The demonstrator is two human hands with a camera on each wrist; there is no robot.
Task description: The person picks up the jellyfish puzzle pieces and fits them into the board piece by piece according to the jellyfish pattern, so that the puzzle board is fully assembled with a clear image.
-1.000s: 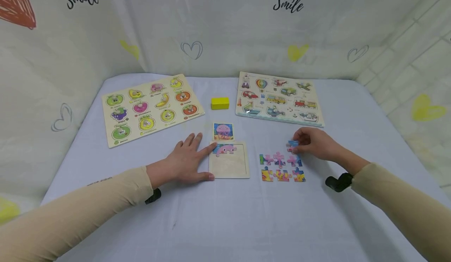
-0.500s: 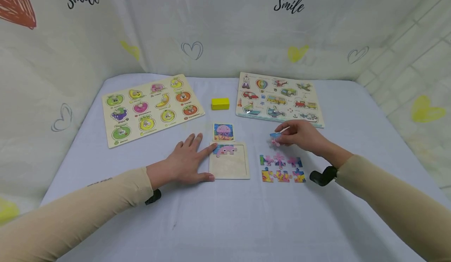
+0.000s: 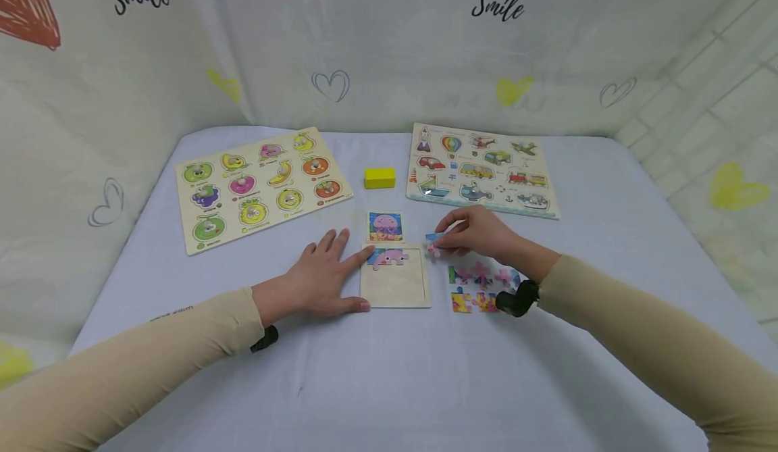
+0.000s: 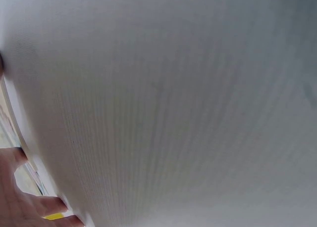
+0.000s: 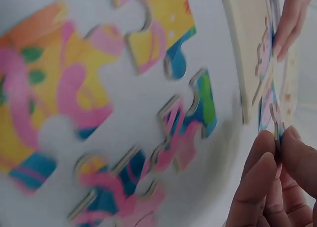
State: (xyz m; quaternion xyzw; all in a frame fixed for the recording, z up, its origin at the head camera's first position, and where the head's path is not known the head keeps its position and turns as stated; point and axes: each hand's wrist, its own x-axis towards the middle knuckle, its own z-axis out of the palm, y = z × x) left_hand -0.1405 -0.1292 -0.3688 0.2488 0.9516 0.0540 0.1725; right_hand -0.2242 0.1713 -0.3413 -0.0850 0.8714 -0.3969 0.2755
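My right hand (image 3: 477,234) pinches a blue and pink puzzle piece (image 3: 433,244) between thumb and fingers, held just right of the wooden puzzle tray (image 3: 395,290). In the right wrist view the same piece (image 5: 275,119) is seen nearly edge-on. My left hand (image 3: 322,276) lies spread beside the tray, its index finger and thumb touching the left edge. Joined pink and blue pieces (image 3: 389,257) lie along the tray's top. Loose puzzle pieces (image 3: 462,301) lie in two rows right of the tray, partly hidden by the right wrist camera. The left wrist view shows mostly tablecloth.
A jellyfish picture card (image 3: 385,227) lies directly behind the tray, and a yellow block (image 3: 379,178) farther back. A fruit puzzle board (image 3: 261,192) lies at back left. At back right is a vehicle puzzle board (image 3: 483,171).
My right hand has lifted the piece from the right end of the loose rows and carried it left to the tray's right edge. The left hand has stayed in place.
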